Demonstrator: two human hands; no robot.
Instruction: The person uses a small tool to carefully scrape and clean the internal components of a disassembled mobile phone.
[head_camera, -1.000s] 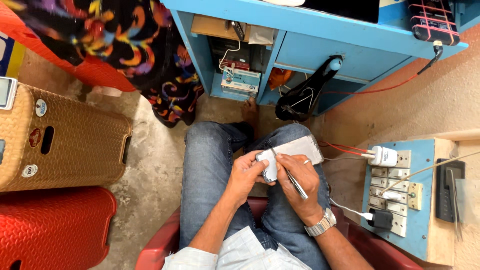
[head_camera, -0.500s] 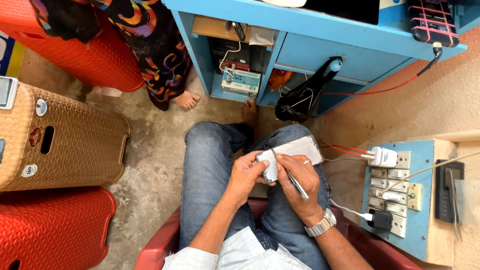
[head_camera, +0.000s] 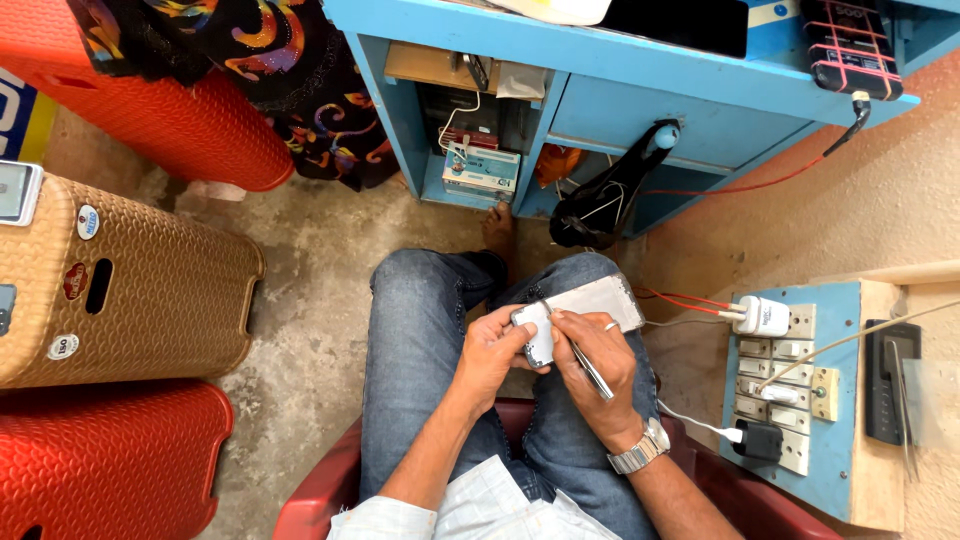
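Two hands meet over my lap here. My left hand (head_camera: 490, 352) is wrapped shut around the near end of a flat grey phone body (head_camera: 585, 308), thumb and fingers pinching the pale rounded end at its lower left. The device's long axis runs from that grip up and away to the right, out over my right knee, so its far end lies beyond both hands and unsupported.

My right hand (head_camera: 590, 360) sits just right of the left one, touching the device from below its long edge. It is closed in a pen-like pinch on a thin metal tool (head_camera: 591, 370), whose shaft slants down and to the right, away from the phone; the working tip points at the gripped end and is hidden by my fingers, so I cannot tell whether it touches. The right hand is nearer to that spot.

Beyond the grips, ahead of my knees, a blue desk (head_camera: 640, 75) has open compartments: the left one holds a small boxed device and wires, the next something orange and a black cloth-like thing.
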